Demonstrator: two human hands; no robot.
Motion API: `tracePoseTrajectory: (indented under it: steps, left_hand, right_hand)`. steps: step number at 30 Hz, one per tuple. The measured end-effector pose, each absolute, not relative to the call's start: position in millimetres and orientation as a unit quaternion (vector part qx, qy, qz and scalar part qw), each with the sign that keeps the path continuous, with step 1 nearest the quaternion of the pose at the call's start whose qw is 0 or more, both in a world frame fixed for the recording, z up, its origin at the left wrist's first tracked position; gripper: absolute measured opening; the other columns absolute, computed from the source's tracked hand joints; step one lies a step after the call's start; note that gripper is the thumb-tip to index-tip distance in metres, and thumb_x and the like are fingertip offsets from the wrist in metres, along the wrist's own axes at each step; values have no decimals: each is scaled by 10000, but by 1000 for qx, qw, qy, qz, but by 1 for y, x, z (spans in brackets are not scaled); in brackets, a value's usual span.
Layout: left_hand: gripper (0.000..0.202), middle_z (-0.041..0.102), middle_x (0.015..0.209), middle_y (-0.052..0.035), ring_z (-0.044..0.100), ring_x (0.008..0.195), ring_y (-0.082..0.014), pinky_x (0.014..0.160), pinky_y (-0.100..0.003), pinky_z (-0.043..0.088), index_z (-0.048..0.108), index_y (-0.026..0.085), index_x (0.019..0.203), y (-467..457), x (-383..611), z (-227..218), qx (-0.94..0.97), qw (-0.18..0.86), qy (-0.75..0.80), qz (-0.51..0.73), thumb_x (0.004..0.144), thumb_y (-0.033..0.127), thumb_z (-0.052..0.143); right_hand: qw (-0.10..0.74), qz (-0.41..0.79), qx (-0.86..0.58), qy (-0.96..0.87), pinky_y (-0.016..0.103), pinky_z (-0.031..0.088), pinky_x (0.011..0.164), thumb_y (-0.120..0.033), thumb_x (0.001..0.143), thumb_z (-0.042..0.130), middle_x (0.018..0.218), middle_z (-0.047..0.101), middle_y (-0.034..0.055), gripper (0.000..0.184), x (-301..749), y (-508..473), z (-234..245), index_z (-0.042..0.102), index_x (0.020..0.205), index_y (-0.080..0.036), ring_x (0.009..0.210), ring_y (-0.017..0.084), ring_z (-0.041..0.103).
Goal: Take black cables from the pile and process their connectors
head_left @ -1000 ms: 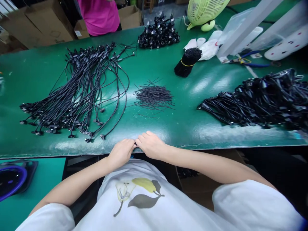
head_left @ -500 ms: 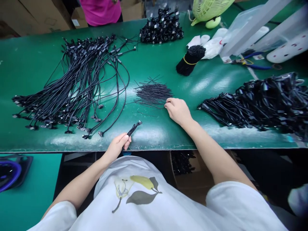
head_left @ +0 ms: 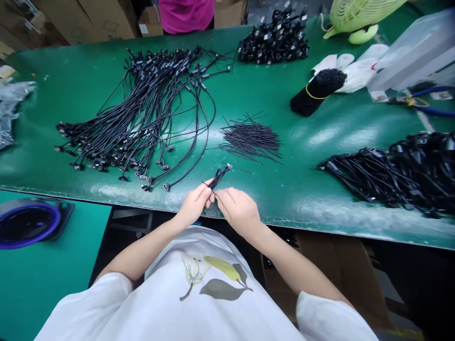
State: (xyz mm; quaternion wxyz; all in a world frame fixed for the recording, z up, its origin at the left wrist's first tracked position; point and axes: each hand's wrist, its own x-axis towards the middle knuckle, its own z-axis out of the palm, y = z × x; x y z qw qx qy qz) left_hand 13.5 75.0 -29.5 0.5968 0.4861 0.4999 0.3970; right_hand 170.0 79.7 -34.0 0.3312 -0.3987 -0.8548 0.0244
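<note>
- A folded black cable (head_left: pixel 219 175), short and doubled over with a small connector at its tip, is held just above the near edge of the glossy green table top (head_left: pixel 302 189), between the two hands.
- The left hand (head_left: pixel 194 204) is closed on it: thumb and fingers are pinched tight round the lower end, so the folds stay together.
- The right hand (head_left: pixel 238 210) is curled, with its fingertips brought up against the same end. A thin black strand (head_left: pixel 206 183) is seen crossing there, but whether it is gripped cannot be told.
- As a judgement: the folds would best be kept pinched close to the crossing point, with the strand drawn snug and square across them, so that nothing springs apart.
- A loose scatter of thin black wire ties (head_left: pixel 250 139) lies just beyond the hands.
- Long black cables fanned out (head_left: pixel 142 109) are spread to the left, and a heap of bundled black cables (head_left: pixel 398 170) is piled to the right.
</note>
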Motion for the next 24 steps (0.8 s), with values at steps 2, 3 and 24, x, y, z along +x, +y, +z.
tracePoseTrajectory:
  steps: [2,3,24]
  left_hand:
    - [425,522,680,17,447,607,-114,632,-262,373,596,140,1248,74,7,-30,546,527,544,358,924,384,468]
    - [383,530,672,14,450,613,-119,632,-262,367,634,148,1185,74,3,-30,568,508,555,334,916,368,474]
    - [431,701,1016,-28,575,1038,-221,966,-373,426,666,214,1153,56,-12,-20,430,648,516,360,732,149,598]
  right_hand:
    - [301,-126,-298,-897,319,417,717,-103,926,461,871,660,75,178,173,88,-24,635,932,-137,770,168,567]
    - [289,-171,-240,-911,333,423,771,-98,923,460,964,668,95,186,175,93,-19,639,965,-125,859,184,579]
    - [57,-64,-138,-987,347,243,553,-4,820,403,660,532,83,269,146,111,9,591,718,-166,607,195,427]
